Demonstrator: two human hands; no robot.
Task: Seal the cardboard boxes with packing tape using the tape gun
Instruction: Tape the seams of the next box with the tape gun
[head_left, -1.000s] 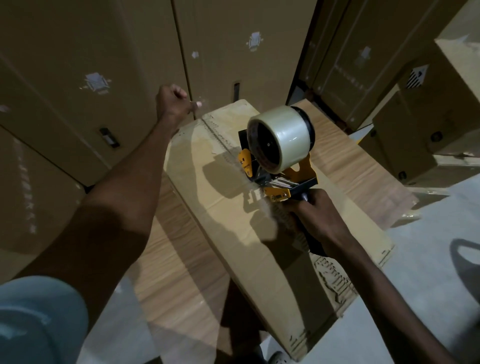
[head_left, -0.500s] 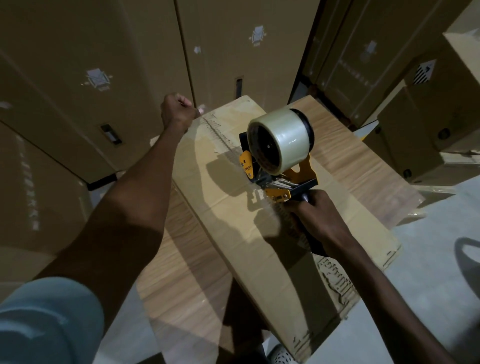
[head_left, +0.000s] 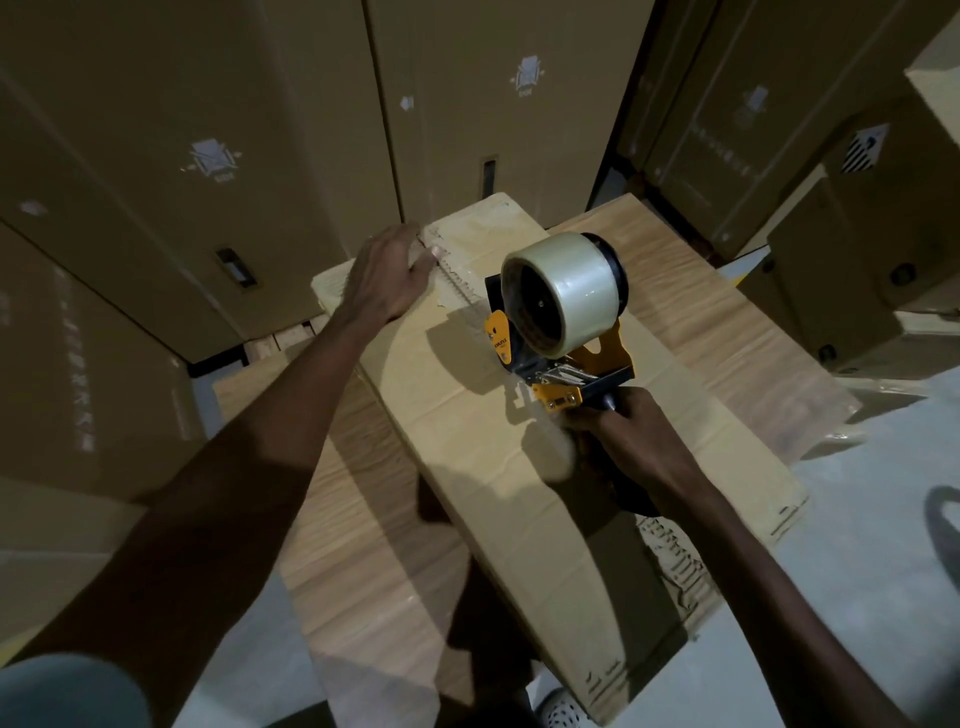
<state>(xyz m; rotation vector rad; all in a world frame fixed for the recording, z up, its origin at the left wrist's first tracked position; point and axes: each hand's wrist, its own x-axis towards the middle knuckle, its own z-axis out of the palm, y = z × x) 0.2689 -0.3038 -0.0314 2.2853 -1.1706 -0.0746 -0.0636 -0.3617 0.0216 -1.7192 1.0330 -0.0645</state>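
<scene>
A long flat cardboard box (head_left: 467, 431) lies slantwise on a wood-grain table (head_left: 363, 545). My right hand (head_left: 631, 436) grips the handle of an orange and black tape gun (head_left: 550, 332) carrying a roll of clear tape, its front end down on the box near the middle seam. My left hand (head_left: 387, 278) lies flat on the far end of the box, fingers pressing the taped seam there.
Tall stacked cardboard cartons (head_left: 208, 156) stand close behind the table and more cartons (head_left: 841, 260) on the right. Grey floor (head_left: 857, 519) shows at the right and below. A white shoe (head_left: 563, 712) is under the box's near end.
My left hand was a raised fist beyond the box's far corner; it has come down with fingers flat on the far end of the seam. The tape gun has barely moved.
</scene>
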